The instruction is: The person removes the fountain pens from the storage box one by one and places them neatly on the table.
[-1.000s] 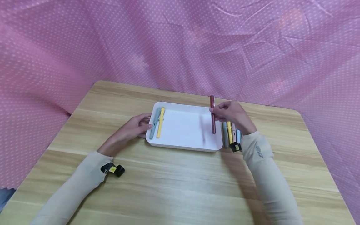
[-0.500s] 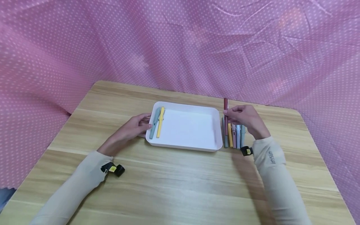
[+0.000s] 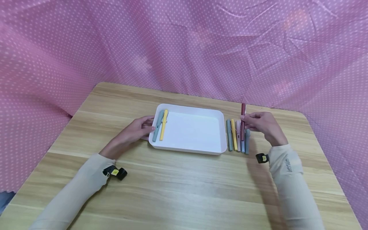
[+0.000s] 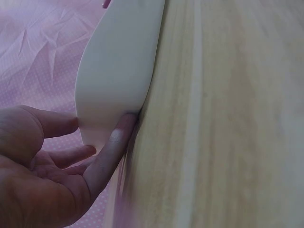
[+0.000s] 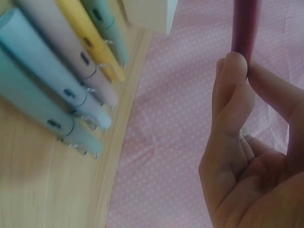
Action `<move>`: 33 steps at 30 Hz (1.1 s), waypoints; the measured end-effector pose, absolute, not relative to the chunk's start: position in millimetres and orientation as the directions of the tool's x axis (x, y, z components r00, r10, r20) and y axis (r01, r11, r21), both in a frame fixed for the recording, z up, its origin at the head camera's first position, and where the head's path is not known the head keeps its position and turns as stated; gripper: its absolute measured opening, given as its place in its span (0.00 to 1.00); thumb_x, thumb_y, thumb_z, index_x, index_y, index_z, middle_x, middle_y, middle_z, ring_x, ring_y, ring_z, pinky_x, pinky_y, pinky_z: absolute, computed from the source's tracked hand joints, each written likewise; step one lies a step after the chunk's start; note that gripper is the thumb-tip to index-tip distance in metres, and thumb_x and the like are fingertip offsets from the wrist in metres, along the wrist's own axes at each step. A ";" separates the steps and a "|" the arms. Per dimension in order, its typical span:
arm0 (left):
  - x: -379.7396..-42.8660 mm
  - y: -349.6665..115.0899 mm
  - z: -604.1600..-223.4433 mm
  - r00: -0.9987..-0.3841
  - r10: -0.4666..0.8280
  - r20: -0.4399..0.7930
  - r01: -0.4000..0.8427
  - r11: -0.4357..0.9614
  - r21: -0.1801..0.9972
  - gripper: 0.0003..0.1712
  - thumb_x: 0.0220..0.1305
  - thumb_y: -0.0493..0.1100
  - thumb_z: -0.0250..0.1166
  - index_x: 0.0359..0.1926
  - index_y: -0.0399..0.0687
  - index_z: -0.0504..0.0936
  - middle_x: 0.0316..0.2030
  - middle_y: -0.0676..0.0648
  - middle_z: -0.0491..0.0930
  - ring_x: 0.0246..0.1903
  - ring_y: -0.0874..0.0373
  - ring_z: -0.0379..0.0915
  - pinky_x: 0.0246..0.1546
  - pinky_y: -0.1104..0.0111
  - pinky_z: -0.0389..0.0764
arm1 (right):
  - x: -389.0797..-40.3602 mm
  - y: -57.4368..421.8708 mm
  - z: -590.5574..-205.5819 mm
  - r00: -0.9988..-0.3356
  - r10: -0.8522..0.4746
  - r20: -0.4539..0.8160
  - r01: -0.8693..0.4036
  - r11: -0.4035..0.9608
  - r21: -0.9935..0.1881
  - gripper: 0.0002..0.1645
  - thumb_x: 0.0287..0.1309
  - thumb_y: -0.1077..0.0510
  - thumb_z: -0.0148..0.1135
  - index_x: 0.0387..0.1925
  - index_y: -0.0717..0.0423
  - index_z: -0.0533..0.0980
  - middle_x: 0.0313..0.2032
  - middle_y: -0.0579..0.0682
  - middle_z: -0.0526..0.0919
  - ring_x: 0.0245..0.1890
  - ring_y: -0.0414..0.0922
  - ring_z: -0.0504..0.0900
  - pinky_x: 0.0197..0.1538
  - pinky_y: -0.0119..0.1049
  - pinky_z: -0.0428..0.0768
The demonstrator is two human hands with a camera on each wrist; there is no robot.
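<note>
In the head view my right hand [image 3: 263, 124] pinches a dark red pen [image 3: 242, 127] between thumb and fingertips, holding it upright above a row of pens. The right wrist view shows the red pen [image 5: 245, 26] rising from the fingertips. Below lie a grey-green pen [image 3: 229, 135], a yellow pen [image 3: 234, 135], a lilac pen [image 3: 238, 127], a light blue pen [image 5: 47, 66] and a teal pen [image 5: 42, 111]. My left hand [image 3: 133, 131] holds the left end of a white tray [image 3: 195, 150], thumb at the rim. Inside the tray lie a grey-green pen [image 3: 158, 126] and a yellow pen [image 3: 164, 124].
The pens and tray sit on a wooden table [image 3: 178, 191], with the row close to the tray's right side. A pink dotted cloth [image 3: 184, 48] hangs behind the table's far edge and along both sides.
My right hand has carried the red pen rightward, from over the tray's right end to above the right part of the pen row. The left hand and tray stay where they were.
</note>
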State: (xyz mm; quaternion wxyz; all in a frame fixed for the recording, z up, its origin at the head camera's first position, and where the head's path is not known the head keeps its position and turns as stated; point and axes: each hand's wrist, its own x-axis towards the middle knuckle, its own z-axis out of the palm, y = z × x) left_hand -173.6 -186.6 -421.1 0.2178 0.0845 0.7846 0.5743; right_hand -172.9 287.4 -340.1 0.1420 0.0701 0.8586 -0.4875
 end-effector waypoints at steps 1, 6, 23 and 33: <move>-173.8 -186.7 -421.3 -0.891 0.382 -0.244 -0.117 0.327 0.938 0.38 0.79 0.35 0.56 0.81 0.35 0.50 0.70 0.28 0.64 0.65 0.34 0.69 0.52 0.61 0.88 | -172.4 289.2 -340.5 -0.950 -0.015 -0.313 0.261 0.515 -0.817 0.37 0.68 0.43 0.69 0.60 0.72 0.75 0.36 0.40 0.87 0.37 0.37 0.87 0.50 0.32 0.88; -174.0 -186.8 -421.4 -0.893 0.377 -0.247 -0.121 0.327 0.937 0.37 0.79 0.35 0.56 0.81 0.35 0.51 0.70 0.28 0.64 0.65 0.34 0.69 0.51 0.61 0.89 | -170.1 297.6 -343.4 -0.945 -0.006 -0.326 0.277 0.513 -0.812 0.40 0.68 0.43 0.69 0.63 0.74 0.73 0.34 0.40 0.87 0.37 0.36 0.87 0.47 0.28 0.88; -173.8 -186.2 -419.9 -0.894 0.366 -0.259 -0.129 0.343 0.930 0.38 0.79 0.35 0.56 0.81 0.36 0.50 0.70 0.29 0.64 0.66 0.34 0.68 0.51 0.61 0.88 | -163.0 332.5 -365.3 -0.929 0.024 -0.370 0.327 0.522 -0.788 0.37 0.69 0.43 0.68 0.58 0.75 0.75 0.31 0.39 0.87 0.34 0.35 0.86 0.44 0.30 0.89; -173.8 -186.6 -421.3 -0.893 0.371 -0.253 -0.124 0.338 0.933 0.37 0.79 0.35 0.56 0.81 0.36 0.51 0.71 0.28 0.64 0.66 0.34 0.68 0.51 0.61 0.89 | -157.3 344.2 -372.5 -0.907 0.029 -0.420 0.361 0.571 -0.738 0.38 0.70 0.42 0.66 0.59 0.75 0.74 0.32 0.42 0.87 0.34 0.37 0.85 0.45 0.33 0.89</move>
